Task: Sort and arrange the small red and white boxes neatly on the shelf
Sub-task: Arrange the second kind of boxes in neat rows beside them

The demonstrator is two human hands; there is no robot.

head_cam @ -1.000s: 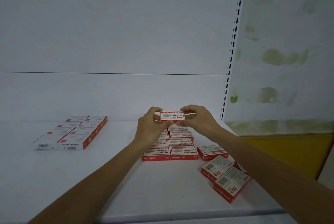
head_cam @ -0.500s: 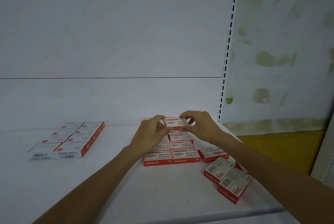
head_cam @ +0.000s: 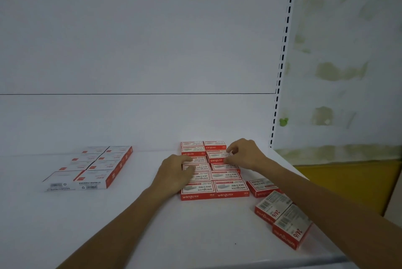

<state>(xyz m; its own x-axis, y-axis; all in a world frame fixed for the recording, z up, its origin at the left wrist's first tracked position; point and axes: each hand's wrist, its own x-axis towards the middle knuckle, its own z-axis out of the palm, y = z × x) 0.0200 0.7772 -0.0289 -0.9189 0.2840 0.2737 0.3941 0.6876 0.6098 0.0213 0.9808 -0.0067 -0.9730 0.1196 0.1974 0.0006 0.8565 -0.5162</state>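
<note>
Several small red and white boxes [head_cam: 230, 187] lie in two columns on the white shelf [head_cam: 130, 225], running back to the rear wall. My right hand [head_cam: 243, 153] pinches one red and white box [head_cam: 216, 156] that sits slightly raised in the right column near the back. My left hand [head_cam: 176, 171] rests flat on the boxes of the left column, fingers extended. Three loose boxes [head_cam: 282, 216] lie skewed at the right, near the shelf's edge.
A flat group of paler white and red boxes [head_cam: 93, 168] lies at the left of the shelf. A slotted upright [head_cam: 280, 68] bounds the shelf on the right. The shelf's front lip [head_cam: 282, 263] runs along the bottom.
The box held up by both hands has come down into the right column. My left hand let go of it and moved onto the left column; my right hand still holds it.
</note>
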